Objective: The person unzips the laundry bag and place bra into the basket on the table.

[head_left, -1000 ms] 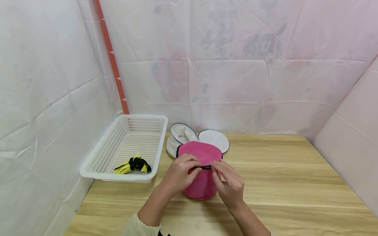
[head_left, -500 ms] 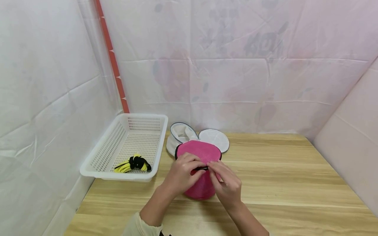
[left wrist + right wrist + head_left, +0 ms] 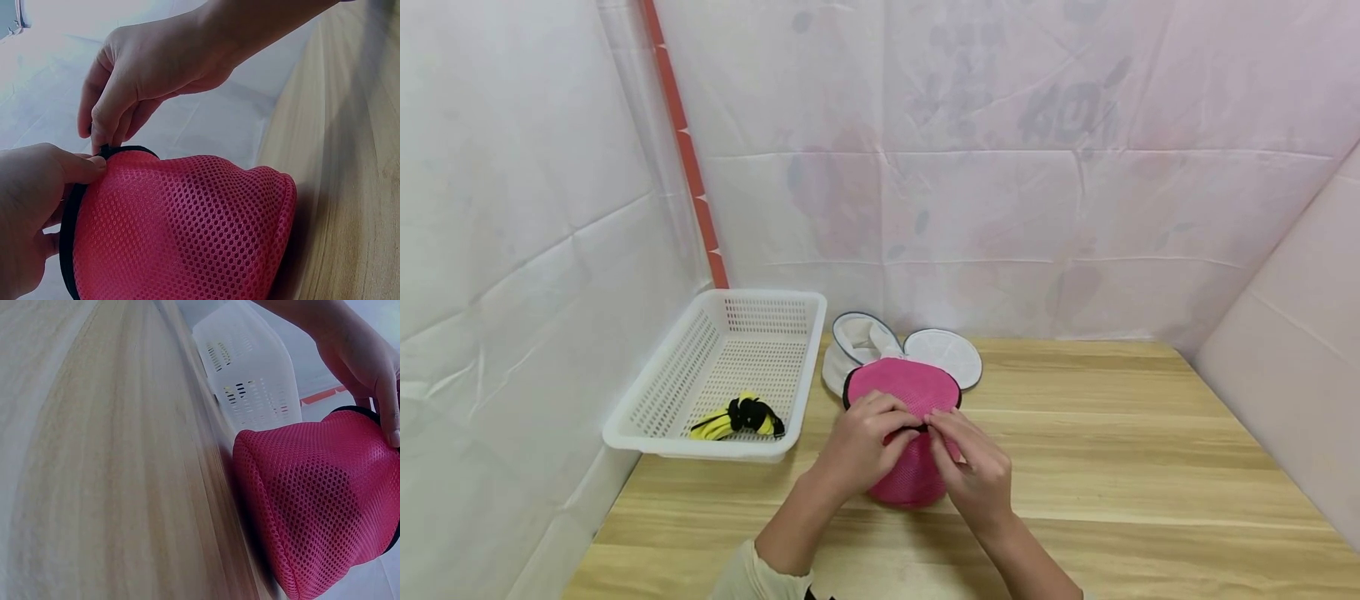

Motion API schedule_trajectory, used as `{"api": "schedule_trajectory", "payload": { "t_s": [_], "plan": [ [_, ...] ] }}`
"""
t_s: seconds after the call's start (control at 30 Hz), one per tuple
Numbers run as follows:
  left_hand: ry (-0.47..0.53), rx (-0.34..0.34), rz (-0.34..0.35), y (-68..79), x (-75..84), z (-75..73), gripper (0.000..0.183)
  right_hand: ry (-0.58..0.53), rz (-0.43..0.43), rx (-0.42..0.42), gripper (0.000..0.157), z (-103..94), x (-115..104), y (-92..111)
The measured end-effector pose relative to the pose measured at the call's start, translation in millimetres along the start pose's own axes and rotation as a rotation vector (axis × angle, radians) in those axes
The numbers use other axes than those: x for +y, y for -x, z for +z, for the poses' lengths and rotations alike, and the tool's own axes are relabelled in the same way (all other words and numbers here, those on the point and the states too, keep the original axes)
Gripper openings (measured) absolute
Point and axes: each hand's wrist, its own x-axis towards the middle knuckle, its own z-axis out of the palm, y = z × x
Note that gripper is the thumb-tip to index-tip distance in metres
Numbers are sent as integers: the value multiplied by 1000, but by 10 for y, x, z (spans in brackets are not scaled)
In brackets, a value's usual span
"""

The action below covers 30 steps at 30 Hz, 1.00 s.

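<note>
The desk (image 3: 1112,450) has a flat, light-brown wood-grain surface with lengthwise streaks and carries three items directly. A rectangular white plastic basket (image 3: 715,450) with perforated walls and floor rests at the left side, and a cylindrical pink mesh bag (image 3: 910,475) with black trim stands upright at the centre, base down on the surface. Behind the pink mesh bag, near the rear edge, sits a round white fabric bag (image 3: 841,369) with dark-blue piping, its circular white lid (image 3: 943,356) lying open to the right.
</note>
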Motion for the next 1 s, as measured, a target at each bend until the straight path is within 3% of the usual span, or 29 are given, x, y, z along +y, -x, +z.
{"api": "schedule_trajectory", "payload": {
  "t_s": [0.3,0.63,1.0],
  "plan": [
    [10,25,19,-4,-8,-1,10,17,-14,21,19,-13,21,-9],
    [114,-5,-63,10,-51,-40,8,68,0,65,12,-45,61,-31],
    [93,-1,-70,10,-69,-56,12,30,-32,63,13,-23,48,-8]
  ]
}}
